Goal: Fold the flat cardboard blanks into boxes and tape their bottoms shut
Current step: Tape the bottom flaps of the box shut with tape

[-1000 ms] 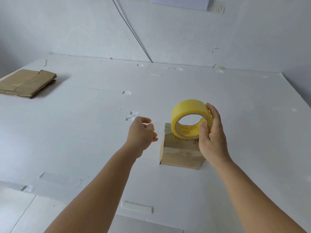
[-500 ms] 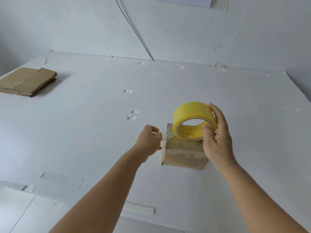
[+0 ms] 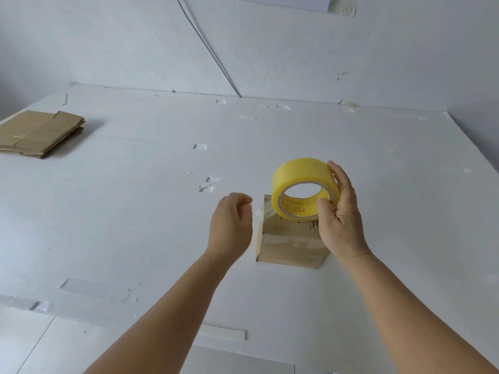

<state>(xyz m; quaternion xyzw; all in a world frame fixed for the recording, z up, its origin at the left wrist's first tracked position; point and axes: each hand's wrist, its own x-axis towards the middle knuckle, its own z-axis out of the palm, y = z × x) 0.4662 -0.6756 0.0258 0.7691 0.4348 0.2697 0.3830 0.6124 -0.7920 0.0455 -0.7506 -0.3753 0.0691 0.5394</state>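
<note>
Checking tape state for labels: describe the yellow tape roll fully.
The yellow tape roll is a wide, glossy translucent-yellow roll on a core with red print inside. It stands on edge, its hole toward the camera, above the cardboard box. The right hand grips its right side. A clear strip runs left toward the left hand.

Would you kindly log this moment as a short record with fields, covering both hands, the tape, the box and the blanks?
right hand: grips tape roll
tape roll: yellow, on edge above the box
left hand: fingers curled beside the pulled tape end; contact unclear
box: folded, on table, clear tape across it
flat blanks: stacked far left
table: white
</note>
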